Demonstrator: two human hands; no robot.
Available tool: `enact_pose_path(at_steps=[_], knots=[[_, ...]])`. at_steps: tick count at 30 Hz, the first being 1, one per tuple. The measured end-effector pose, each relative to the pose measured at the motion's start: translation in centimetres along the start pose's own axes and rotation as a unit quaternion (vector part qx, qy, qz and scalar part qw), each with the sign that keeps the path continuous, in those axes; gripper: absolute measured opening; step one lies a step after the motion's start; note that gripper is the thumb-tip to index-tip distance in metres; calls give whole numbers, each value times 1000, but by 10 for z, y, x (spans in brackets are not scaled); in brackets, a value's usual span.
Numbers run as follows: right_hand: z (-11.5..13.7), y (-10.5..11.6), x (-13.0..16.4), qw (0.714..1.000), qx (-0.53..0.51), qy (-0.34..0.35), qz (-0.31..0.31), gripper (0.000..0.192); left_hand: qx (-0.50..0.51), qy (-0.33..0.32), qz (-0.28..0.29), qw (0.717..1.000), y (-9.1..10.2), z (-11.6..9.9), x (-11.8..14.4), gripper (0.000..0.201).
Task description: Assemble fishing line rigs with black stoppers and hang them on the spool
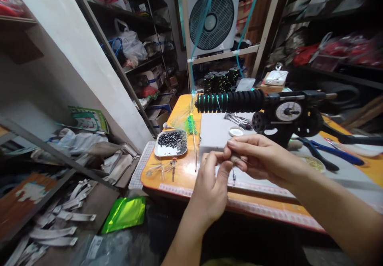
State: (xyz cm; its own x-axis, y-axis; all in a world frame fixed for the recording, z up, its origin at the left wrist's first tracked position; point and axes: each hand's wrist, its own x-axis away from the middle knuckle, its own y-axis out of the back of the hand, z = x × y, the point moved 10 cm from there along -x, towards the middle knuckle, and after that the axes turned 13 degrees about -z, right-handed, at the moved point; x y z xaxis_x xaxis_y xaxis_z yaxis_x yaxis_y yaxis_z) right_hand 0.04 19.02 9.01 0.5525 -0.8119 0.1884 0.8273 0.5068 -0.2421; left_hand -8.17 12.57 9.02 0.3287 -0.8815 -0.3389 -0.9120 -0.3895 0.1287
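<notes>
My left hand [211, 188] and my right hand [261, 158] meet over the front of the table, fingertips pinched close together. Whatever lies between the fingers is too small and too hidden to name. Just below them hangs or lies a small dark piece [233, 177] with a thin stem. Behind the hands is a black hand-cranked winder [287, 112] with a ribbed black spool [230, 101] carrying shiny blue-green line. Left of my hands, a white tray [161, 151] holds many small black cylindrical pieces. A green bristly bundle [190, 124] stands between tray and spool.
Blue-handled pliers [338, 152] and a dish of small yellowish pieces [315, 164] lie to the right. A white round lid [236, 132] sits behind my hands. Black spools [221, 82] and a box fan [211, 20] stand at the back. Crowded shelves [143, 54] flank the table.
</notes>
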Motion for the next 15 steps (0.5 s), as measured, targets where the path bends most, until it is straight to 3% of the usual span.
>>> enact_pose_path(at_steps=[4,7,9,15], knots=[[-9,3,0,1000,-2,-14,-6,41,154,101,58,981,-28,20,10,39],[-17,4,0,1000,-14,-22,-9,44,353,223,106,902,-49,38,33,44],[-21,5,0,999,-21,-26,-10,42,433,284,126,846,-57,47,49,46],[-21,7,0,999,-26,-33,-8,41,518,359,162,759,-62,56,83,43]])
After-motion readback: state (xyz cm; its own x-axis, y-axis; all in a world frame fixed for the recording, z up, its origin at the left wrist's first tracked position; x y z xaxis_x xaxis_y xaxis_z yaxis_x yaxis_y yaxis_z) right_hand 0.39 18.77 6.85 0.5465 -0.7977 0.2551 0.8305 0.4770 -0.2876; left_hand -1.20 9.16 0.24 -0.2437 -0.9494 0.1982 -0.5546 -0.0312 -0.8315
